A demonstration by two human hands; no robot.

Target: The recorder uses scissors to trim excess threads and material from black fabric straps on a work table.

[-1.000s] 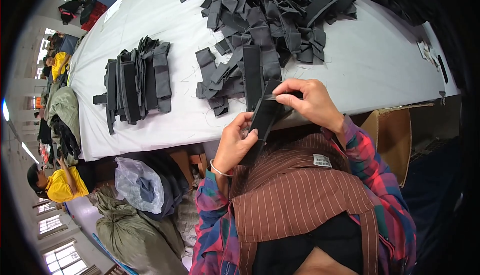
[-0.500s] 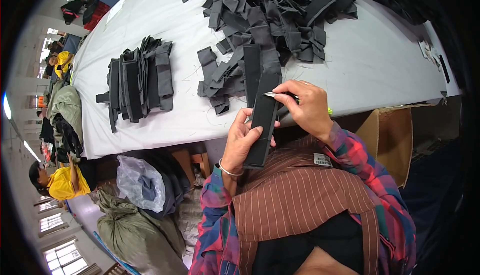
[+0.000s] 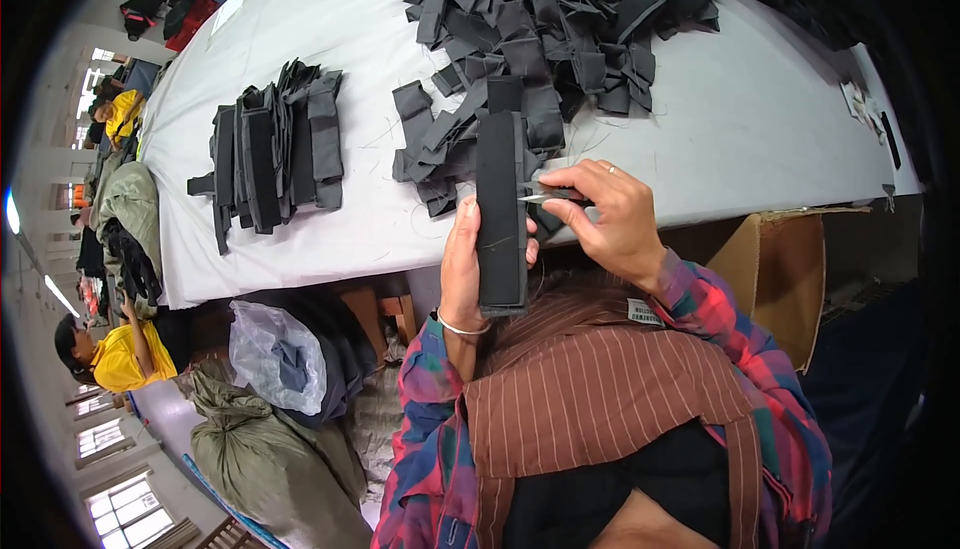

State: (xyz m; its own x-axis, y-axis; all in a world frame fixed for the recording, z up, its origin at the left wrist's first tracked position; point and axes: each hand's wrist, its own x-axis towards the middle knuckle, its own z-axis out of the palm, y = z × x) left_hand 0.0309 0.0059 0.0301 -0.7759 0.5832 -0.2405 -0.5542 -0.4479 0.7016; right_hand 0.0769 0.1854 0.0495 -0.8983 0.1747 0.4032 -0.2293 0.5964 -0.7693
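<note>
Dark Strip (image 3: 500, 214) Being Gripped, Metal Tool (image 3: 556, 194) Being Held at Its Edge

And here the dark strip is being held in front of the body, above the near edge of the white table (image 3: 740, 144), its long sides running away from the chest! It is being grasped by the left hand (image 3: 463, 269), the thumb being laid along the left side and fingertips being shown past the right side. A thin bracelet (image 3: 463, 329) is being worn on that wrist.

Over on the right, a small pointed metal tool is being pinched between thumb and fingers of the right hand (image 3: 612, 217). Its pale tips are being pointed at the strip's right edge; whether the cloth is being touched cannot be told. A ring (image 3: 611, 167) is being worn on this hand.

Just beyond the strip, a big loose heap of dark cloth pieces (image 3: 560, 24) is being spread across the table, and farther left a neater row of strips (image 3: 285, 149) is being kept well apart from it. A striped brown apron (image 3: 600, 399) is being worn over plaid sleeves (image 3: 735, 324).

Below the table's left side, a clear plastic bag (image 3: 280, 359) is being seen near a green sack (image 3: 260, 459), and a cardboard box (image 3: 775, 279) is being glimpsed at right.
</note>
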